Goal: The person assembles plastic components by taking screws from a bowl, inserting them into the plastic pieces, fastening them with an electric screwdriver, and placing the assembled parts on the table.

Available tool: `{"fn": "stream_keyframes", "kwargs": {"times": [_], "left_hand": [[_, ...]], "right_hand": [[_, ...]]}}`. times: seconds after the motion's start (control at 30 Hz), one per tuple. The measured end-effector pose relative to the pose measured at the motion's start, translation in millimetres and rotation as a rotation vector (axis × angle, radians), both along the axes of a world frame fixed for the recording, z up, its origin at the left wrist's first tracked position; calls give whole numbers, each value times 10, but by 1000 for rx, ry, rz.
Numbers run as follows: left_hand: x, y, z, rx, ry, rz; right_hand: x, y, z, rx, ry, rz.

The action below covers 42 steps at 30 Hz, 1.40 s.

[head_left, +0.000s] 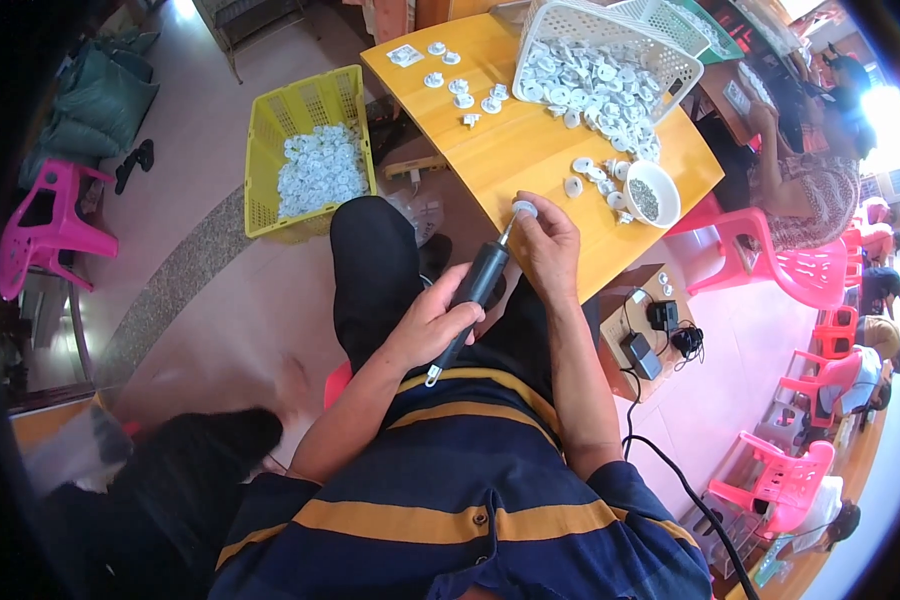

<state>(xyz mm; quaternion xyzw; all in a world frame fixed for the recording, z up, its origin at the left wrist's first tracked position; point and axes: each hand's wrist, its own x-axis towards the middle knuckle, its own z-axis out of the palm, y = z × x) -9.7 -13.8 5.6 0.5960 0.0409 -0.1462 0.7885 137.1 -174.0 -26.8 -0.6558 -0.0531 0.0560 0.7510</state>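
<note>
My left hand (436, 322) is wrapped round the body of a black electric screwdriver (486, 272), which slants up and to the right over my lap. A small round white plastic part (524, 208) is pinched between the thumb and fingers of my right hand (552, 246), by the near edge of the yellow table (480, 175). The screwdriver's bit points up at this part; whether it touches a screw there is too small to tell. Just beyond my right hand, several loose white parts (597, 174) lie beside a white bowl (670, 211) holding small grey metal pieces, perhaps screws.
A tilted white basket (522, 58) spills white parts onto the table. Small groups of parts (460, 94) lie at its far left. A yellow crate (261, 165) of parts stands left of my knee. At right are a cardboard box (615, 365) with black adapters, pink chairs (805, 275) and seated people.
</note>
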Motion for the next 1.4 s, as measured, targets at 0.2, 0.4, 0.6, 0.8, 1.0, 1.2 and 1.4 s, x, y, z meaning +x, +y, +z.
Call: {"fn": "stream_keyframes", "kwargs": {"times": [0.2,0.4,0.6,0.8,1.0,1.2,1.4], "left_hand": [[-2,-7,10,30,-1,10],[2,-15,-5,17,1,-1],[8,-9,-15,27,5,4],[4,-9,-7,45,0,5],[3,-12,-39,31,4,2],[4,-10,-38,37,9,0],[3,-12,-39,50,8,-2]], "right_hand": [[1,-9,-78,-5,21,-1],[-2,-4,-115,24,17,-7],[15,-12,-157,-19,-15,-17],[11,-12,-170,-24,-26,-13],[11,-18,-160,-39,-22,-2],[0,-28,-145,-121,-70,-10],[-22,-26,-127,-141,-105,-20]]}}
